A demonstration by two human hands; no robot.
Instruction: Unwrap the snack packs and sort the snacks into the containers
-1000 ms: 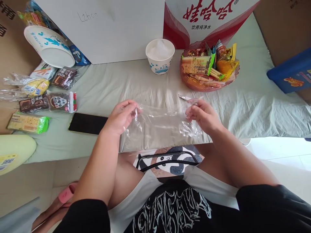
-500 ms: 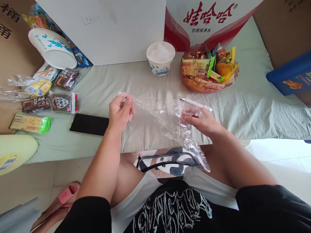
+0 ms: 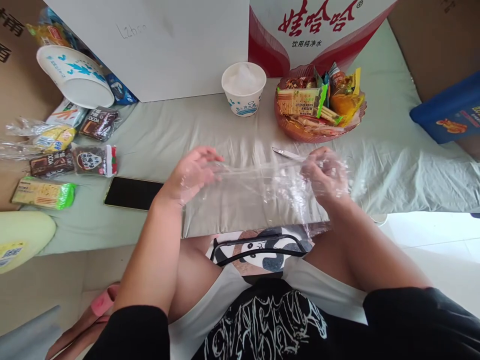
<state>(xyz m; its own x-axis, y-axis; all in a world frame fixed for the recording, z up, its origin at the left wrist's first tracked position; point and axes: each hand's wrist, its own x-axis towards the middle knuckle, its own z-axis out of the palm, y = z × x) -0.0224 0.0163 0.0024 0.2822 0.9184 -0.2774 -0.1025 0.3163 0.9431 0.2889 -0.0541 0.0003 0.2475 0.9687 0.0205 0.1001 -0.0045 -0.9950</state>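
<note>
Above the cloth-covered table, both hands are stretching a clear plastic bag: the left hand is pinching one edge, the right hand is gripping the other. It is holding nothing yet; packaged snacks are waiting in the red bowl.

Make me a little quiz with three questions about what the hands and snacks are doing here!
1. True or false: both the left hand and right hand hold the clear plastic bag.
2. What lies flat left of the left hand? A) black phone B) spoon C) book
3. Fill in: the snack basket sits right of the white paper ____.

Key: 1 true; 2 A; 3 cup.
</note>
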